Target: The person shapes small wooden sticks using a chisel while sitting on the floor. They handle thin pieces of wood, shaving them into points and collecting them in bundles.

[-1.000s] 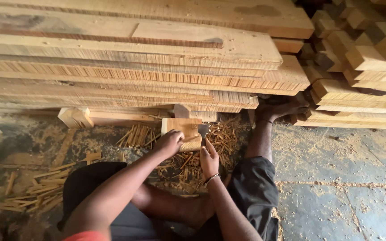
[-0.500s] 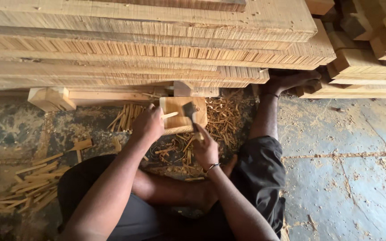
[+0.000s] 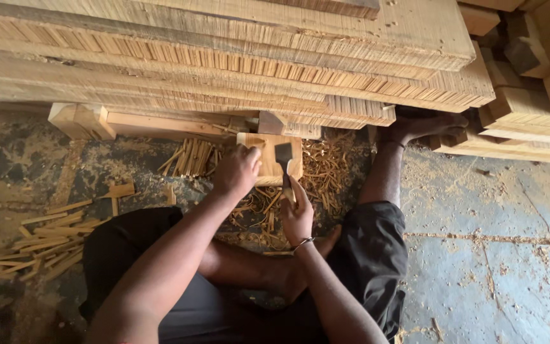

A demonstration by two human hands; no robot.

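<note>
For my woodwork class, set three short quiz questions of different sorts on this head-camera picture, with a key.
1. True or false: the right hand holds a chisel with its blade on the wooden block.
2. What does the left hand rest on? A) the stacked planks B) the wooden block C) the loose sticks
3. Fill in: the person's bare foot reaches under the ____.

Key:
1. True.
2. B.
3. Stacked planks.
</note>
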